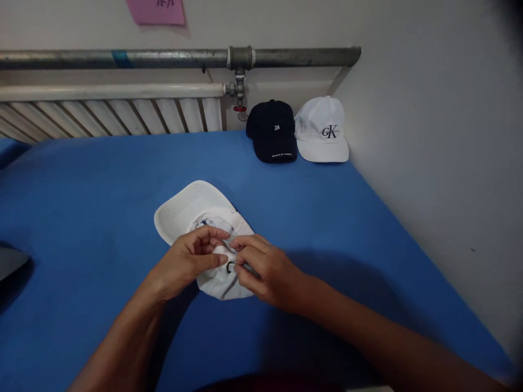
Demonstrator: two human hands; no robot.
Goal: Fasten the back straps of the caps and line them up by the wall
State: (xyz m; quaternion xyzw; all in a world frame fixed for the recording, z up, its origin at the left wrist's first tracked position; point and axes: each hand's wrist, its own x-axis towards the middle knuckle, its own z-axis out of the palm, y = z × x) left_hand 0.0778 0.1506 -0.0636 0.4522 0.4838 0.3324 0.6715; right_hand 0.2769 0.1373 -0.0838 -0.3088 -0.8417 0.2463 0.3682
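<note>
While the white cap (186,204) is lying on the tabletop (102,207), brim toward eleven o'clock, the left hand (186,261) is resting part-open fingers (214,231) against it, hold unclear; the right hand (267,272) is pinching it beside a dark curved part (229,267). Uneven pulling would be risking slippage.

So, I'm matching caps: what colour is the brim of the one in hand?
The brim is off-white, with curved stitching lines, in the head view.
</note>
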